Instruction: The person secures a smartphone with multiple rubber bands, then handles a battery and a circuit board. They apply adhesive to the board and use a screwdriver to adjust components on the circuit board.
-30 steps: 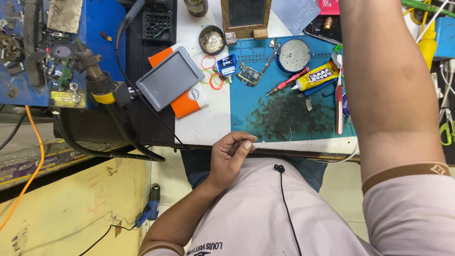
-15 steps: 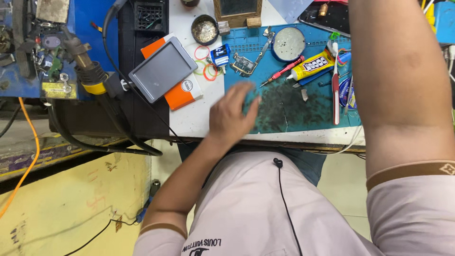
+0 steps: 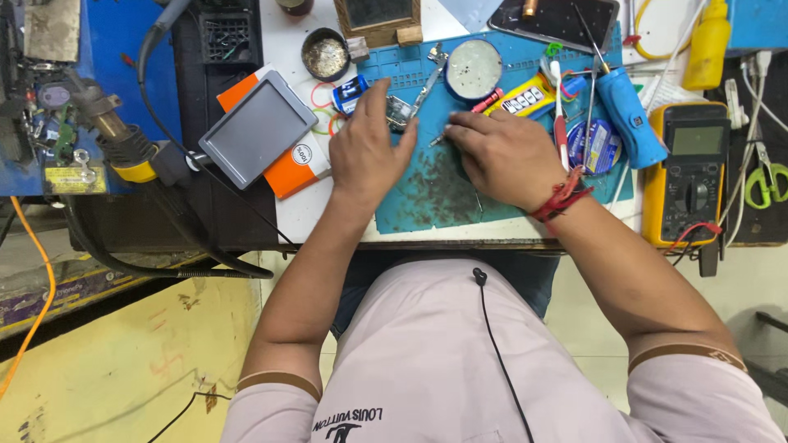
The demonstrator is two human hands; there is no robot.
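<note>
Fingers of the left hand (image 3: 367,156) lie spread and flat, their tips reaching a small circuit board (image 3: 400,112) just above the middle of the frame, seemingly to pin it against the teal work mat (image 3: 427,201) so it cannot slide. Those of the right hand (image 3: 502,156) are drawn together, curled toward the same spot; whether they pinch a tool is hard to tell, though a thin metal tip shows just left of them. Both palms rest on the mat, which probably steadies fine work.

Tools sit fanned along the upper edge of the mat, within easy reach: tweezers (image 3: 428,78) beside the board, a round metal tin (image 3: 474,69), a red-handled pen-like tool (image 3: 486,100), a yellow glue tube (image 3: 525,97) and a blue cylindrical tool (image 3: 630,116). A yellow multimeter (image 3: 688,172) lies at the right of the frame, off the mat, with green-handled scissors (image 3: 765,176) beyond it. At the upper left, a grey tablet-like device (image 3: 257,129) rests on an orange box (image 3: 291,168), pushed aside on the bench (image 3: 328,215), and a hot-air handle (image 3: 123,141) hangs at the left.
</note>
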